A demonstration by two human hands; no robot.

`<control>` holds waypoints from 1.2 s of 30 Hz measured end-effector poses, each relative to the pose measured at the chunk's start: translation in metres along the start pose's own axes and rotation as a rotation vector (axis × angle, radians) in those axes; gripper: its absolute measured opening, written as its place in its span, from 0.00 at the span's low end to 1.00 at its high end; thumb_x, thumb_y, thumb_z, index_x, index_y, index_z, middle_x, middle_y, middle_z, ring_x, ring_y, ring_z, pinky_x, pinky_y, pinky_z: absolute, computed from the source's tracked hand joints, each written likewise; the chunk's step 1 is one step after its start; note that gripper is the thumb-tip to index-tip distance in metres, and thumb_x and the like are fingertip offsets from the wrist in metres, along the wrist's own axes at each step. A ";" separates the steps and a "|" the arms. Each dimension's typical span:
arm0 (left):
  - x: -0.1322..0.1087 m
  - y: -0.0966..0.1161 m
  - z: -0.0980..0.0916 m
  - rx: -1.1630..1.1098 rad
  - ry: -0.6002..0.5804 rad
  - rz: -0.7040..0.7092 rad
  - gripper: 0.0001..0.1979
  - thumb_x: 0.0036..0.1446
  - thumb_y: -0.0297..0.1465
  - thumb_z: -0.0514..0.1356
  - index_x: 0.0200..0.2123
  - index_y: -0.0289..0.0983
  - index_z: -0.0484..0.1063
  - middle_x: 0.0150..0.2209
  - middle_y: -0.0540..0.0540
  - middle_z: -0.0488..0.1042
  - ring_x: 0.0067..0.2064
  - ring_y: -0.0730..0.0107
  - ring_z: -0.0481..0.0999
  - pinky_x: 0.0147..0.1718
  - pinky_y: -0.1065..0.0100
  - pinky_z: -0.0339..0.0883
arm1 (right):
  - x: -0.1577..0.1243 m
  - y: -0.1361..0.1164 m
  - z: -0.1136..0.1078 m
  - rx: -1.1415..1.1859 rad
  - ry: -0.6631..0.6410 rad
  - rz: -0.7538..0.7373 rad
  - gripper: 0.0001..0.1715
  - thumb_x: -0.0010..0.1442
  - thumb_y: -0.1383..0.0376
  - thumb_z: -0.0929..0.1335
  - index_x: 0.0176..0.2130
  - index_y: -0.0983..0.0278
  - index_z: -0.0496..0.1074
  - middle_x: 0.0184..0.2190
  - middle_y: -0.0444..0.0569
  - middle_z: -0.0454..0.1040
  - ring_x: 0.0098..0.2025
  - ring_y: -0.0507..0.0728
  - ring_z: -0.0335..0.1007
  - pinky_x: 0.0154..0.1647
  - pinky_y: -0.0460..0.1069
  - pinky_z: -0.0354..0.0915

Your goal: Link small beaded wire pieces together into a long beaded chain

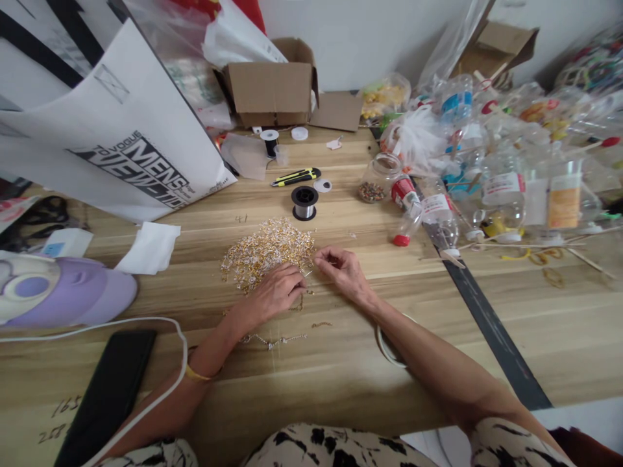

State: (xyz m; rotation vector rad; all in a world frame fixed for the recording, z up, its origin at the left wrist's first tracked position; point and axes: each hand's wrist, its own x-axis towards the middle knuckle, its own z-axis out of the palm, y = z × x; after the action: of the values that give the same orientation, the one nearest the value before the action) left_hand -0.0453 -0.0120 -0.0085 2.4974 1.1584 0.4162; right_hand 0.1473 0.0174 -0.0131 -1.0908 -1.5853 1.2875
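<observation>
The left grip (281, 285) partly hides the gold pile (267, 250); edges crop the bag (141, 123).

The one view comes from a camera worn on the person's head, close above the near side of the bench (335, 383), with the patterned shirt (331, 449) along its bottom edge. It faces forward and down between the left forearm (221, 347) and right forearm (433, 363), putting the beads (270, 250) near mid-picture and the wall (345, 42) at the top.
</observation>
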 end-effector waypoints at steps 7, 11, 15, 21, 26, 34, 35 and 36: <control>0.001 0.001 -0.003 -0.207 0.054 -0.143 0.04 0.53 0.24 0.62 0.27 0.35 0.73 0.25 0.51 0.72 0.26 0.74 0.69 0.29 0.71 0.62 | 0.000 0.001 -0.001 -0.031 -0.023 -0.002 0.12 0.56 0.59 0.67 0.32 0.66 0.72 0.27 0.44 0.71 0.29 0.51 0.63 0.30 0.46 0.59; 0.001 0.000 -0.003 -0.246 0.050 -0.171 0.04 0.51 0.22 0.61 0.26 0.35 0.74 0.23 0.52 0.72 0.24 0.77 0.67 0.25 0.74 0.59 | 0.000 0.002 -0.001 -0.027 -0.045 -0.009 0.12 0.57 0.59 0.67 0.32 0.66 0.71 0.26 0.43 0.69 0.28 0.50 0.62 0.29 0.45 0.58; -0.001 -0.001 -0.002 -0.237 0.070 -0.152 0.05 0.49 0.20 0.61 0.28 0.35 0.73 0.24 0.52 0.72 0.24 0.77 0.67 0.25 0.74 0.60 | 0.000 0.003 -0.001 -0.031 -0.043 -0.003 0.11 0.57 0.59 0.67 0.32 0.66 0.71 0.25 0.43 0.68 0.27 0.50 0.61 0.29 0.45 0.58; -0.001 0.005 -0.001 -0.154 0.057 -0.058 0.04 0.51 0.22 0.62 0.30 0.36 0.75 0.28 0.48 0.73 0.30 0.71 0.71 0.33 0.69 0.65 | 0.000 0.004 -0.001 -0.032 -0.054 -0.001 0.11 0.57 0.59 0.67 0.32 0.66 0.71 0.26 0.43 0.68 0.27 0.50 0.61 0.28 0.45 0.58; -0.002 0.004 0.001 -0.085 0.001 -0.040 0.05 0.53 0.22 0.60 0.30 0.36 0.76 0.31 0.46 0.74 0.34 0.67 0.73 0.35 0.66 0.65 | 0.000 0.004 0.000 -0.030 -0.063 0.002 0.11 0.57 0.59 0.67 0.31 0.66 0.70 0.25 0.43 0.67 0.27 0.50 0.60 0.28 0.45 0.57; -0.001 0.006 0.003 -0.044 0.040 -0.019 0.04 0.54 0.24 0.60 0.30 0.35 0.76 0.30 0.46 0.74 0.34 0.66 0.72 0.35 0.65 0.65 | 0.000 0.004 0.000 -0.025 -0.070 0.003 0.10 0.57 0.60 0.67 0.31 0.66 0.71 0.24 0.42 0.66 0.26 0.49 0.59 0.28 0.45 0.57; 0.000 0.008 0.003 -0.039 0.052 -0.007 0.04 0.55 0.24 0.60 0.30 0.35 0.75 0.30 0.46 0.73 0.35 0.66 0.72 0.36 0.65 0.65 | 0.000 0.004 0.000 -0.024 -0.072 0.003 0.10 0.57 0.60 0.67 0.31 0.66 0.71 0.24 0.42 0.66 0.26 0.49 0.59 0.28 0.45 0.57; 0.001 0.009 0.003 -0.029 0.060 0.009 0.04 0.55 0.25 0.60 0.30 0.35 0.75 0.30 0.46 0.73 0.35 0.66 0.72 0.36 0.65 0.65 | 0.000 0.003 0.000 -0.024 -0.075 0.002 0.10 0.57 0.61 0.67 0.31 0.66 0.71 0.24 0.42 0.66 0.26 0.49 0.59 0.28 0.45 0.57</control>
State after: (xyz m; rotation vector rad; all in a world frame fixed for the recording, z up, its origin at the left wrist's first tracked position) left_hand -0.0376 -0.0174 -0.0073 2.4823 1.1553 0.5099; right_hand 0.1483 0.0177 -0.0165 -1.0703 -1.6595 1.3268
